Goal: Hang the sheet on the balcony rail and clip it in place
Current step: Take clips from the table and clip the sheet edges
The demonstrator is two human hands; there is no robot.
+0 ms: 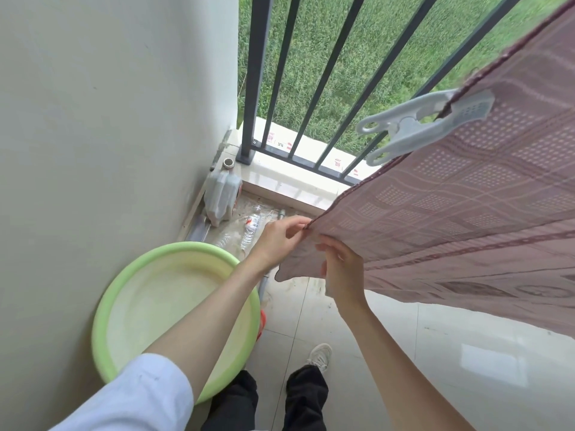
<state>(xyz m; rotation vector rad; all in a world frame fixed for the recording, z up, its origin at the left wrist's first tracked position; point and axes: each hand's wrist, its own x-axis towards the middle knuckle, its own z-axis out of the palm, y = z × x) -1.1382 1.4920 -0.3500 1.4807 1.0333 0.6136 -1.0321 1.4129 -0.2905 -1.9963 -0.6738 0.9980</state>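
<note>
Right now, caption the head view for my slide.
Both hands, left hand and right hand, pinch the pink sheet corner; a white clip grips its edge.

Home balcony; railing [311, 88]; washbasin [174, 306]

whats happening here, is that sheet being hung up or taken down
It is being hung. A dusty pink patterned sheet hangs stretched along the dark metal balcony railing, and a pale blue plastic clip already grips its edge. The left hand and right hand each pinch the sheet's loose corner, held out above the floor. A light green round plastic basin sits by the wall below.
</note>
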